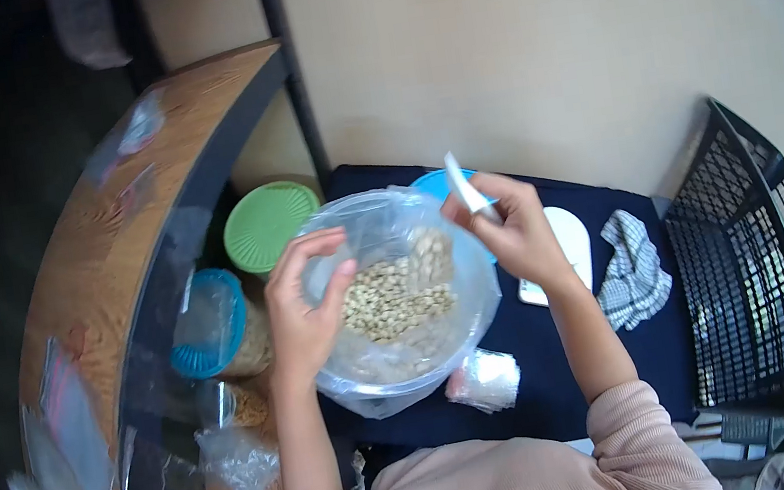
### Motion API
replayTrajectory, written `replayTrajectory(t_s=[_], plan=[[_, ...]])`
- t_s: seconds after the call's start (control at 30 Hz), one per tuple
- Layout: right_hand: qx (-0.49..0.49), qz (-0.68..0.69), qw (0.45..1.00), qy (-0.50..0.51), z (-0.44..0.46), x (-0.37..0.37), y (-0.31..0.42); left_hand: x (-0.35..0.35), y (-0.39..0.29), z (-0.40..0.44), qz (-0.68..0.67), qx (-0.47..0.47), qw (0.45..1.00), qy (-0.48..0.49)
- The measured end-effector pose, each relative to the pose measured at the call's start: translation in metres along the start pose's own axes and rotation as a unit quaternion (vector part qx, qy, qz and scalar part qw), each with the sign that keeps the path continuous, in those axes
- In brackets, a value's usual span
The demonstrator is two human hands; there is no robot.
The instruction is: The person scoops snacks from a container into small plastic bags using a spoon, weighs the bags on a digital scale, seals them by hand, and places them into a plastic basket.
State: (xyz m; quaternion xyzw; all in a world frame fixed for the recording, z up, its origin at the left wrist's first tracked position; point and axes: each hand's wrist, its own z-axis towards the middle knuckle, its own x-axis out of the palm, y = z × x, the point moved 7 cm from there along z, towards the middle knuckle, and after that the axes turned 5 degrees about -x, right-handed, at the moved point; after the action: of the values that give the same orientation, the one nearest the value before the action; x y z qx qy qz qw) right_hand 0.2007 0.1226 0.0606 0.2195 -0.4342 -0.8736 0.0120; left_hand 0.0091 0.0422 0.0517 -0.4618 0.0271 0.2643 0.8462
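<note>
A large clear plastic tub [487, 317], lined with a plastic bag, stands in front of me with pale nuts or beans [386, 311] inside. My left hand [305, 302] is over its left side, thumb and fingers curved around a small translucent plastic bag [323, 267]; its outline is faint. Above the right rim, my right hand [510, 228] grips the white handle [466, 186] of what looks like a scoop. Below that hand, a heap of the pale pieces [430, 260] sits higher than the rest, apparently in the scoop; the scoop's bowl is hard to make out.
A green-lidded container [271, 227] and a blue-lidded jar [210, 326] stand left, beside a wooden shelf [62, 251] with plastic bags. Right are a white kitchen scale [567, 245], a checked cloth [632, 271] and a black crate [747, 275]. Packed small bags [486, 379] lie near the tub.
</note>
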Motion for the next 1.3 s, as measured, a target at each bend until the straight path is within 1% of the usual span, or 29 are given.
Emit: replayTrajectory(t_s=[0.07,0.13,0.17,0.2,0.23,0.27,0.33,0.37,0.47,0.53,0.57,0.67,0.7,0.87,0.93,1.07,1.2,1.27,1.3], plan=[[0.047,0.047,0.991,-0.114,-0.009,-0.043,-0.033,0.0,0.011,-0.003,0.014,-0.078,0.997,-0.005],[0.016,0.013,0.983,-0.184,-0.018,-0.091,-0.052,0.001,0.016,-0.004,0.01,-0.083,0.996,0.009],[0.061,-0.066,0.973,-0.21,-0.027,-0.114,-0.07,0.001,0.02,-0.004,0.015,-0.09,0.996,0.009],[0.105,-0.144,0.956,-0.235,-0.039,-0.136,-0.091,0.002,0.022,-0.004,0.011,-0.088,0.996,0.015],[0.125,-0.155,0.944,-0.262,-0.052,-0.152,-0.118,0.002,0.025,-0.003,0.003,-0.093,0.995,0.016],[0.128,-0.159,0.942,-0.266,-0.065,-0.162,-0.148,0.003,0.028,-0.003,-0.004,-0.099,0.995,0.015],[0.166,-0.11,0.938,-0.283,-0.093,-0.174,-0.211,0.004,0.026,-0.003,-0.001,-0.099,0.995,0.025],[0.2,-0.122,0.928,-0.29,-0.107,-0.176,-0.233,0.004,0.028,-0.003,0.0,-0.102,0.994,0.026],[0.298,-0.189,0.887,-0.296,-0.131,-0.17,-0.238,0.005,0.027,-0.004,-0.006,-0.105,0.994,0.03],[0.309,-0.217,0.873,-0.307,-0.137,-0.167,-0.234,0.005,0.029,-0.005,-0.006,-0.105,0.994,0.029],[0.296,-0.246,0.866,-0.32,-0.142,-0.169,-0.239,0.005,0.03,-0.005,-0.01,-0.106,0.994,0.029],[0.31,-0.267,0.859,-0.307,-0.154,-0.17,-0.252,0.005,0.03,-0.006,-0.001,-0.109,0.994,0.033],[0.296,-0.274,0.859,-0.316,-0.154,-0.168,-0.241,0.006,0.03,-0.006,0.0,-0.11,0.993,0.037],[0.313,-0.269,0.849,-0.33,-0.158,-0.171,-0.225,0.006,0.031,-0.007,0.0,-0.116,0.993,0.032],[0.332,-0.293,0.837,-0.319,-0.158,-0.174,-0.22,0.006,0.032,-0.007,0.0,-0.121,0.992,0.032],[0.306,-0.286,0.847,-0.328,-0.163,-0.18,-0.229,0.006,0.034,-0.007,0.01,-0.128,0.991,0.033],[0.312,-0.286,0.846,-0.325,-0.164,-0.183,-0.228,0.006,0.034,-0.008,0.014,-0.126,0.991,0.034],[0.307,-0.245,0.862,-0.32,-0.164,-0.182,-0.235,0.006,0.034,-0.008,0.024,-0.129,0.991,0.036],[0.307,-0.245,0.862,-0.32,-0.164,-0.183,-0.236,0.007,0.034,-0.008,0.023,-0.129,0.991,0.037]])
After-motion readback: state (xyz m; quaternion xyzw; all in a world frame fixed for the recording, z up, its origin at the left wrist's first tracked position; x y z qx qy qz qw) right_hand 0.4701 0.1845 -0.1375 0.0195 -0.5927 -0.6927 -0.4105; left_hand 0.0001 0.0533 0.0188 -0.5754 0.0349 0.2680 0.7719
